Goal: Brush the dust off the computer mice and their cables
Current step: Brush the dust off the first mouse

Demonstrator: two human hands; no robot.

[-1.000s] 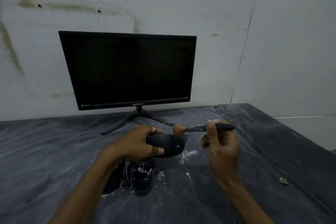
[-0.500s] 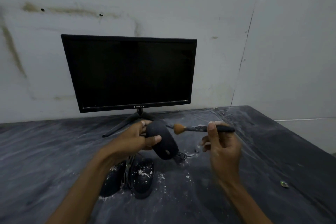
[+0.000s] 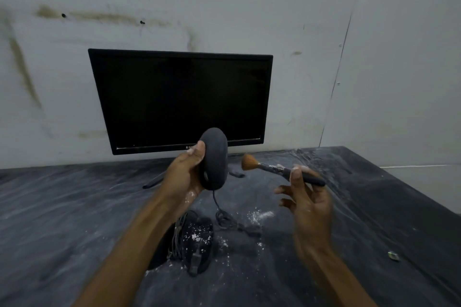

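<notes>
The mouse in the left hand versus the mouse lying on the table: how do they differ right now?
The held mouse is lifted off the table, gripped upright by the left hand; the table mouse lies flat. The held mouse looks free of white dust; the table mouse is speckled with it. The held mouse's cable hangs down; the table mouse has cable bunched against it. Both are dark and corded.

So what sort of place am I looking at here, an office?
Probably a bare workroom or staged test desk, not a furnished office: a dark monitor stands against a stained plain wall, on a black table under wrinkled plastic sheeting, with white powder scattered on it.
</notes>
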